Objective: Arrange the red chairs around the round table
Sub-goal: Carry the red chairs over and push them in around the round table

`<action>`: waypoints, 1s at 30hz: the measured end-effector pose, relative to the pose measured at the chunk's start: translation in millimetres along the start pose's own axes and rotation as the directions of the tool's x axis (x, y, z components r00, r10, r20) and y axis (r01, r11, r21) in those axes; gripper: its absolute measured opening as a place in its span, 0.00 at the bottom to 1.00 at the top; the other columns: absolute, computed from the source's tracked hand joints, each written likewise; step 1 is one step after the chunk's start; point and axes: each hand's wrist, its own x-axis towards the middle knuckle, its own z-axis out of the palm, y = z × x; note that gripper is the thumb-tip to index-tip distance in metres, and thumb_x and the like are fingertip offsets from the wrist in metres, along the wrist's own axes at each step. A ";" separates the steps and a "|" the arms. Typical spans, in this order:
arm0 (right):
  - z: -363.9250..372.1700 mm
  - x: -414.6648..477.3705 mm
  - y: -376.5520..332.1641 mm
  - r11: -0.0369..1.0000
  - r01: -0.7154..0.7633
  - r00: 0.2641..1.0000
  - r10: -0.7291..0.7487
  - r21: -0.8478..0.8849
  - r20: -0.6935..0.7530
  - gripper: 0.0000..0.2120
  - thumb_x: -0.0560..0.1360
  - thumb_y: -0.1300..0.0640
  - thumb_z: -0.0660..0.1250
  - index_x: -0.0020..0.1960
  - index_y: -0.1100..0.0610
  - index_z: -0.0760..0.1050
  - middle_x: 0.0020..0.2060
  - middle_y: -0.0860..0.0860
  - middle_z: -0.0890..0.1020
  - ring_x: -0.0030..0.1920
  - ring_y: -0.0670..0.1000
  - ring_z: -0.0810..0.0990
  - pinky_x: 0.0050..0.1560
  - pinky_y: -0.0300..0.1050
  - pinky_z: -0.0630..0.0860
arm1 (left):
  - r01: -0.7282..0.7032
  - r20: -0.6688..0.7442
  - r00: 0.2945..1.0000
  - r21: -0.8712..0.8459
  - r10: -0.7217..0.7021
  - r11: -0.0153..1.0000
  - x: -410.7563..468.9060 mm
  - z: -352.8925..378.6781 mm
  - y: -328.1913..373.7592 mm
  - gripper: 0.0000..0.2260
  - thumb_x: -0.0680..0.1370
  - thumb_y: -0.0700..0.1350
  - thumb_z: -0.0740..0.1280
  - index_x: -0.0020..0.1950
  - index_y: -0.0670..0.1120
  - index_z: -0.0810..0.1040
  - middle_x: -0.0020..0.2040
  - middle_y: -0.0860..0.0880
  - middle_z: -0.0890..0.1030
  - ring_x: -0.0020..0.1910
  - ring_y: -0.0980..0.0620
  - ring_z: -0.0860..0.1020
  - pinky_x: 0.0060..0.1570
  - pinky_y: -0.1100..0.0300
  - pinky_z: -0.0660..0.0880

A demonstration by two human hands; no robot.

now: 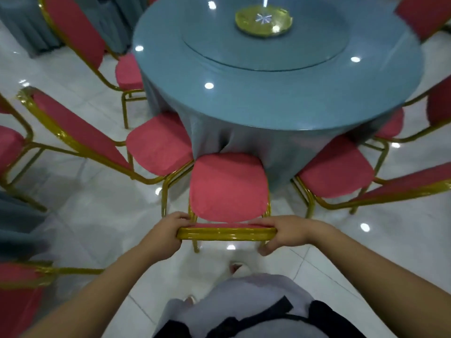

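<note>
**Grip.** L hand is wrapped round the left end of the gold top rail, fingers curled over it. R hand clasps the right end, thumb along the rail's upper side and fingertips curled under it. Both arms are stretched fwd, one hand per corner.

**Held item.** The rail belongs to the ctr chair, which has a red seat pad and gold tube frame. It stands upright on the white tile floor. The seat's front edge touches the hanging blue-grey tablecloth.

**Table.** The round table is directly ahead of the ctr chair. It carries a glass turntable w/ a gold dish at its middle.

**Adjacent chairs.**
- The left chair is just beside the ctr chair, seat against the cloth and back angled outward.
- The right chair is near the ctr chair, seat facing the table.
- The far-left chair has its seat partly under the table edge.
- More red chairs show at the frame edges, partly cut off.
</note>
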 end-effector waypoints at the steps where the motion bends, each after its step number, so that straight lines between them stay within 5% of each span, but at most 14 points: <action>1: 2.7 -3.0 -3.6 0.999 -0.038 0.999 0.037 -0.026 -0.027 0.41 0.63 0.36 0.74 0.73 0.30 0.62 0.65 0.39 0.76 0.63 0.47 0.76 0.67 0.49 0.71 | -0.024 0.030 0.999 -0.006 0.024 1.000 -0.8 -2.4 -0.5 0.27 0.72 0.30 0.64 0.63 0.55 0.81 0.61 0.55 0.77 0.60 0.54 0.75 0.62 0.64 0.71; 4: 19.2 -11.1 -12.4 0.992 -0.119 0.989 0.115 -0.039 -0.089 0.42 0.61 0.33 0.73 0.73 0.32 0.63 0.65 0.39 0.75 0.64 0.46 0.73 0.66 0.49 0.71 | -0.081 0.048 0.995 -0.051 0.083 0.995 -6.9 -6.7 -7.3 0.29 0.73 0.30 0.62 0.59 0.62 0.80 0.52 0.61 0.78 0.53 0.59 0.76 0.51 0.76 0.67; 7: 55.9 -18.2 -18.6 0.984 -0.180 0.948 0.176 0.010 -0.265 0.32 0.62 0.34 0.71 0.66 0.32 0.70 0.54 0.37 0.79 0.53 0.43 0.77 0.54 0.43 0.75 | -0.150 0.053 0.987 -0.085 0.155 0.985 -6.8 -10.5 -16.9 0.29 0.72 0.29 0.62 0.57 0.62 0.81 0.50 0.61 0.77 0.51 0.60 0.75 0.46 0.78 0.66; 11: 90.5 -12.3 -19.4 0.967 -0.247 0.691 0.132 -0.062 -0.710 0.16 0.67 0.38 0.68 0.54 0.39 0.79 0.46 0.41 0.83 0.47 0.46 0.80 0.42 0.45 0.77 | -0.178 0.045 0.982 -0.089 0.182 0.980 8.9 -17.8 -17.9 0.23 0.73 0.30 0.61 0.55 0.55 0.84 0.48 0.56 0.78 0.50 0.53 0.78 0.47 0.62 0.74; 18: 52.8 17.9 -37.1 0.960 -0.277 0.712 0.186 -0.027 -0.677 0.08 0.67 0.40 0.69 0.40 0.43 0.79 0.37 0.44 0.80 0.42 0.47 0.77 0.39 0.48 0.76 | -0.108 0.003 0.994 -0.057 0.108 0.993 52.6 -54.2 -20.6 0.21 0.70 0.30 0.63 0.53 0.50 0.85 0.46 0.51 0.81 0.47 0.49 0.79 0.44 0.58 0.76; 22: 19.5 34.1 -46.2 0.968 -0.249 0.727 0.206 0.028 -0.655 0.05 0.66 0.42 0.71 0.38 0.39 0.75 0.38 0.42 0.80 0.47 0.51 0.79 0.39 0.45 0.72 | -0.084 -0.107 0.991 -0.061 0.077 0.995 84.0 -73.4 -20.7 0.19 0.70 0.29 0.64 0.52 0.48 0.85 0.41 0.55 0.78 0.47 0.48 0.78 0.40 0.62 0.68; 24: 4.8 36.8 -49.6 0.972 -0.234 0.772 0.203 0.028 -0.602 0.23 0.64 0.38 0.74 0.59 0.37 0.76 0.57 0.43 0.80 0.61 0.52 0.76 0.55 0.51 0.75 | -0.034 -0.077 0.997 -0.036 0.031 0.999 96.8 -82.9 -19.8 0.20 0.72 0.31 0.66 0.59 0.48 0.83 0.50 0.49 0.81 0.54 0.45 0.79 0.48 0.60 0.71; 26: -7.9 35.8 -59.7 0.982 -0.184 0.805 0.169 0.031 -0.569 0.47 0.60 0.30 0.74 0.75 0.37 0.61 0.72 0.45 0.68 0.72 0.54 0.66 0.69 0.60 0.66 | 0.017 0.019 1.000 0.017 -0.017 1.000 104.0 -91.9 -24.9 0.27 0.71 0.36 0.72 0.70 0.50 0.75 0.63 0.44 0.76 0.63 0.42 0.74 0.62 0.52 0.71; 28: -20.1 36.8 -79.1 0.999 -0.043 0.821 0.052 0.029 -0.569 0.52 0.58 0.23 0.70 0.77 0.35 0.55 0.76 0.44 0.63 0.75 0.51 0.60 0.74 0.61 0.60 | 0.059 0.103 0.993 0.004 -0.059 0.998 100.2 -103.0 -32.5 0.38 0.69 0.40 0.76 0.75 0.55 0.67 0.68 0.45 0.69 0.67 0.42 0.68 0.67 0.46 0.69; 30: -31.9 47.1 -100.0 0.991 0.123 0.820 -0.076 0.045 -0.567 0.49 0.60 0.23 0.68 0.76 0.35 0.56 0.76 0.41 0.62 0.76 0.47 0.58 0.75 0.59 0.57 | 0.071 0.027 0.997 -0.126 -0.069 0.989 87.8 -110.6 -46.2 0.34 0.72 0.41 0.74 0.75 0.58 0.66 0.69 0.48 0.69 0.65 0.46 0.71 0.63 0.48 0.72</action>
